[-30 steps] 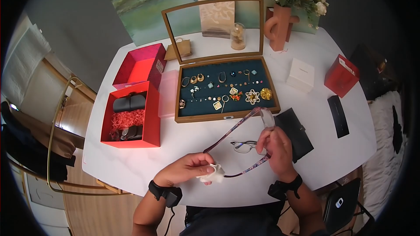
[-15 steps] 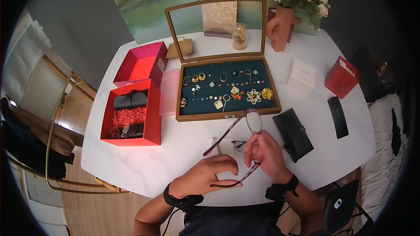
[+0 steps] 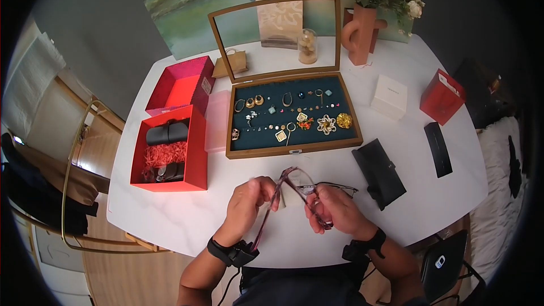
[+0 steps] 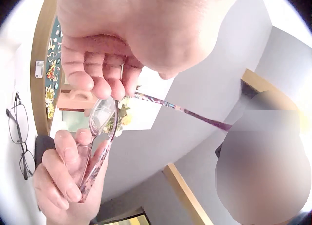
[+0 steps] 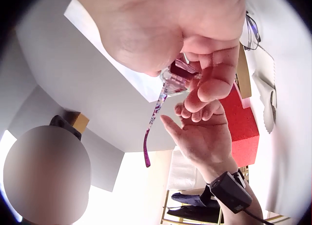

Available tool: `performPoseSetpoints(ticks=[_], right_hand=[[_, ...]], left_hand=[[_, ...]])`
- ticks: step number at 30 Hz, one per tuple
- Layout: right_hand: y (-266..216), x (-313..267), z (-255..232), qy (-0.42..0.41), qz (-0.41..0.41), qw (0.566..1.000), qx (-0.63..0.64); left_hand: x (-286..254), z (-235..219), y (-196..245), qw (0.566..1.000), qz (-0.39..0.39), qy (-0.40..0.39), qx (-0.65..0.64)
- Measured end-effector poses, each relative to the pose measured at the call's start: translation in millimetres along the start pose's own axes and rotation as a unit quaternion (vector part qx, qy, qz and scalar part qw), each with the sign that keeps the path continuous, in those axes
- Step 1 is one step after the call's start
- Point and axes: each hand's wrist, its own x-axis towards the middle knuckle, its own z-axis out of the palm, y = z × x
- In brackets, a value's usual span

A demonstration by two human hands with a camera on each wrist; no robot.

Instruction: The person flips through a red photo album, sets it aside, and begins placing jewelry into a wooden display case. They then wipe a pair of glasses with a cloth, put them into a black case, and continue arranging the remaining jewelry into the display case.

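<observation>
Glasses with patterned temples (image 3: 268,215) are held up between the two hands. The left hand (image 3: 246,207) has its fingers curled at one hinge end; a temple slants down beside it. At the other end, the right hand (image 3: 340,209) grips the frame and temple, its fingers round them in the left wrist view. Dark-framed glasses (image 3: 343,186) lie on the table beyond the right hand. A pale cloth (image 5: 265,96) lies on the table in the right wrist view, partly hidden by the raised glasses in the head view.
Behind the hands stands an open glass-lidded jewellery case (image 3: 258,152). Red boxes (image 3: 195,161) are at the left. A black case (image 3: 379,174), a black strip-shaped box (image 3: 438,150), a white box (image 3: 389,96) and a red box (image 3: 442,99) are at the right.
The pale cloth was in the left hand one second ago and is now on the table. The held glasses have turned and come lower; the left hand has moved from a temple tip to the hinge end.
</observation>
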Motion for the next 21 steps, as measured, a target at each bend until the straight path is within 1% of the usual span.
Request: performPoseSetpoints(ticks=[1, 3, 4, 5, 7, 8, 9, 11, 12, 13, 15, 16, 18, 19, 21], right_hand=[[0, 0, 0, 0.0, 0.0, 1.0, 0.0], [1, 0, -1, -0.038, 0.002, 0.999, -0.036], [0, -1, 1, -0.038, 0.003, 0.999, -0.036], [-2, -2, 5, -0.045, -0.005, 0.998, -0.05], [-2, -4, 5, -0.051, -0.014, 0.996, -0.066], [2, -4, 3, -0.058, -0.022, 0.996, -0.064], [4, -4, 2, -0.065, -0.03, 0.996, -0.061], [3, -4, 0, -0.056, -0.029, 0.997, -0.052], [3, -3, 0, -0.048, -0.029, 0.997, -0.043], [3, -3, 0, -0.049, -0.029, 0.997, -0.044], [5, -2, 1, -0.019, -0.018, 0.997, -0.067], [5, -2, 2, -0.02, -0.018, 0.997, -0.067], [5, -2, 5, -0.009, -0.026, 0.992, -0.121], [5, -2, 5, -0.009, -0.027, 0.992, -0.122], [4, -3, 5, 0.003, -0.03, 0.993, -0.111]], left_hand=[[0, 2, 2, 1.0, 0.0, 0.0, 0.0], [0, 8, 5, 0.99, 0.022, -0.081, 0.11], [-1, 13, 5, 0.99, 0.001, -0.078, 0.121], [-1, 18, 7, 0.99, 0.002, -0.078, 0.121], [-1, 25, 12, 0.974, -0.057, -0.091, 0.199], [1, 16, 0, 0.981, -0.028, -0.119, 0.148], [1, 15, -1, 0.981, -0.028, -0.119, 0.147], [3, 15, -2, 0.997, 0.003, -0.059, 0.045], [3, 16, 2, 0.998, -0.009, -0.055, 0.017], [3, 14, 3, 0.998, -0.008, -0.055, 0.017], [2, 8, 4, 0.989, 0.034, -0.115, 0.092], [2, 7, 2, 0.989, 0.034, -0.115, 0.092], [2, 6, -2, 0.991, -0.002, -0.127, 0.032], [2, 8, -1, 0.991, -0.001, -0.127, 0.033], [1, 16, -1, 0.987, -0.065, -0.062, 0.131]])
